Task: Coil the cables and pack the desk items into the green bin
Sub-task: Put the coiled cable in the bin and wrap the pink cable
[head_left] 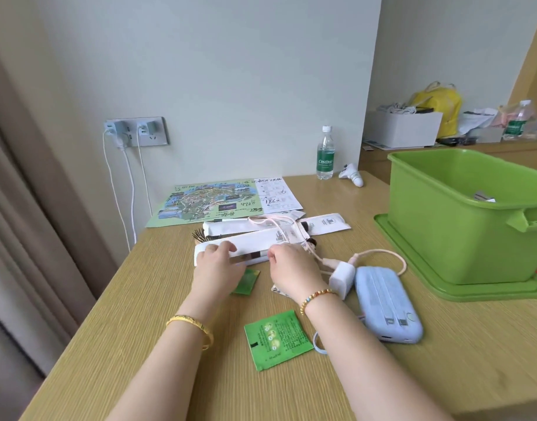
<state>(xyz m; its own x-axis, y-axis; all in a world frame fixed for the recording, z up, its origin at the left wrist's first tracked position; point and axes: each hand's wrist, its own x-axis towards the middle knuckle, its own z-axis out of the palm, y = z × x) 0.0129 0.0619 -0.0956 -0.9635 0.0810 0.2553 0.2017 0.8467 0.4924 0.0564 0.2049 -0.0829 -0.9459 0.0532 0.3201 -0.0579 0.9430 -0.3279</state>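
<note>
Both hands are laid on the nearest of the long white paper sleeves (249, 250) stacked mid-table (109, 314). The left hand (220, 264) is curled over its left end, fingers (227, 247) bent onto the paper; the right hand (291, 264) is pinched at its middle, thumb and fingertips closed on the edge. A pink cable (379, 256) is draped across the sleeves and is run to a white charger plug (341, 276) beside a blue power bank (385, 305). The green bin (461, 226) is set on its lid at the right, well apart from the hands, with something small already inside.

The sleeves are best gathered as one bundle, it is judged, squared at both ends before lifting. The cable should first be freed from on top, or it will be dragged along. Two green sachets (276, 340) near the wrists are left for later.
</note>
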